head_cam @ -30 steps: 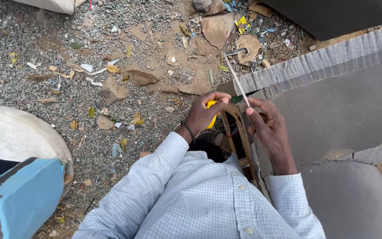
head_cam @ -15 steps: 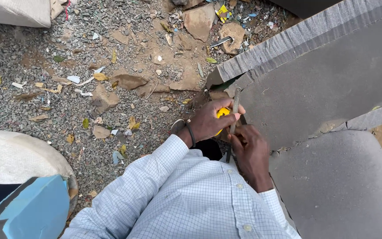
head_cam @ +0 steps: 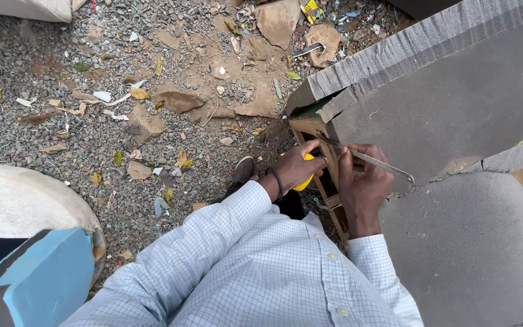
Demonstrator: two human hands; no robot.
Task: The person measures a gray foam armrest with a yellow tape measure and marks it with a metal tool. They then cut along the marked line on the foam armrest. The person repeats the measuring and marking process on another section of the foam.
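My left hand [head_cam: 298, 166] is closed around a yellow tape measure case [head_cam: 305, 180], held against the wooden frame [head_cam: 329, 181] of a grey upholstered furniture piece [head_cam: 443, 109]. A thin metal tape blade [head_cam: 373, 161] runs from the case rightward across the grey fabric, and my right hand [head_cam: 361, 181] pinches it against the frame's edge. Both hands sit at the corner where the fabric is peeled back, exposing wood and a bit of green lining [head_cam: 311, 111].
Gravel ground [head_cam: 92, 72] with stones, dry leaves and litter lies to the left. A grey cushion [head_cam: 473, 248] is at lower right. A round pale cushion [head_cam: 19, 200] and a blue foam block [head_cam: 37, 278] sit at lower left. My shoe [head_cam: 243, 169] shows below the hands.
The tape blade, first pointing up, then upright between both hands, now lies stretched rightward over the grey fabric. My right hand has shifted up to the frame edge, and the wood is exposed again.
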